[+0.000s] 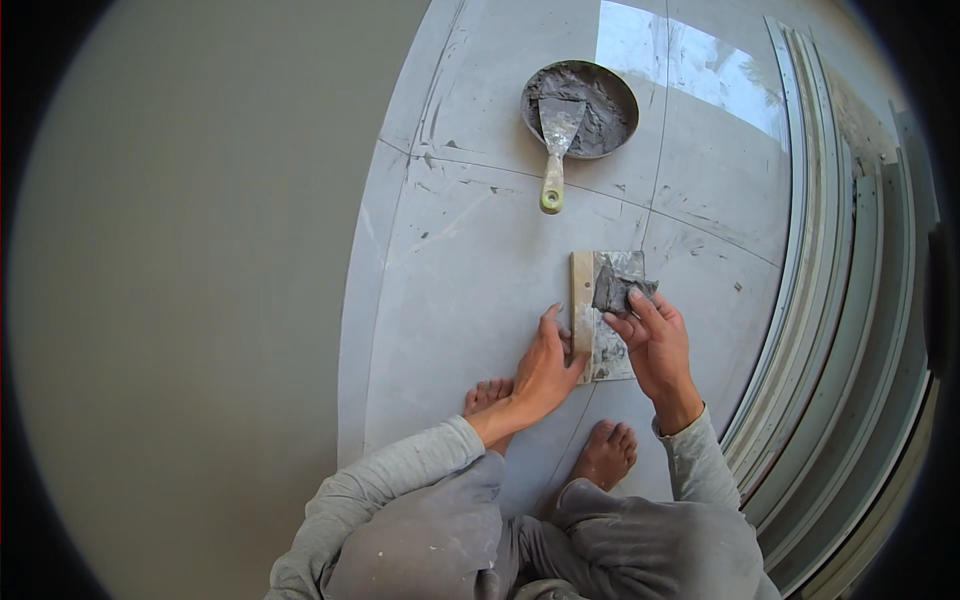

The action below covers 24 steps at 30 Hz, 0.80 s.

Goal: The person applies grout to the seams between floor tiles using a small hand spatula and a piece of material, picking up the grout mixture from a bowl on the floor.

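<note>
My left hand (545,370) is closed around the wooden handle of a wide filling knife (612,355), its metal blade facing right and streaked with grey. Against the upper part of that blade, my right hand (655,345) pinches a small dark grey, putty-covered piece (620,287) between thumb and fingers. Whether it is a small scraper or a lump of filler, I cannot tell. Farther ahead, a round pan (634,120) contains dark grey filler (600,105). A putty knife (560,125) rests in it, its yellow-green handle end sticking out over the near rim.
Large grey floor tiles (470,240) carry dark smears and crumbs. A plain grey wall (190,300) rises along the left. Long metal profiles (800,300) lie stacked on the right. My bare feet (606,455) are just below the filling knife.
</note>
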Tool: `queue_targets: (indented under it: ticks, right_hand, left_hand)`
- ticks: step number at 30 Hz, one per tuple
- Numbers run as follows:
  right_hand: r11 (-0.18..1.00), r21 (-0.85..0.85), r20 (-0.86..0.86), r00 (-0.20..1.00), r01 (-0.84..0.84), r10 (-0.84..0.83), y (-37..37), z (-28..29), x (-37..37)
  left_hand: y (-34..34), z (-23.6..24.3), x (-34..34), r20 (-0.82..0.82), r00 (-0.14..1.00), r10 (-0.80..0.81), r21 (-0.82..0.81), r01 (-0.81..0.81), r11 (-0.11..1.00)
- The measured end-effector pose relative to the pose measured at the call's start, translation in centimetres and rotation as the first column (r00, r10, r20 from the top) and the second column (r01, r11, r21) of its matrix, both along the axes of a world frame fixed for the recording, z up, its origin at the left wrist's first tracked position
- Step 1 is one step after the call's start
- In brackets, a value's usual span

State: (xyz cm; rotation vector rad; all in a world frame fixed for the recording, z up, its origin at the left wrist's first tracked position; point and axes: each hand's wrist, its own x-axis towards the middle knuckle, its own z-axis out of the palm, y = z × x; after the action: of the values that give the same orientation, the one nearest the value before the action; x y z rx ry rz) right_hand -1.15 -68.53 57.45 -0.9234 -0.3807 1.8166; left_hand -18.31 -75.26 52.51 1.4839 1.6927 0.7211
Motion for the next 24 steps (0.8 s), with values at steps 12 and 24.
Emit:
queue_targets:
  ticks: [12, 24]
  right_hand:
    - [0.997, -0.073, 0.083, 0.996, 0.040, -0.034, 0.7, -1.5, 4.9]
    - [0.999, -0.045, 0.007, 1.000, -0.015, 0.015, 5.0, -2.4, 5.5]
  left_hand:
    - [9.4, -0.3, -5.5, 0.103, 0.978, 0.184, -0.096, -0.174, 0.980]
    - [13.6, 5.3, -0.5, 0.153, 0.967, 0.201, 0.003, -0.204, 0.979]
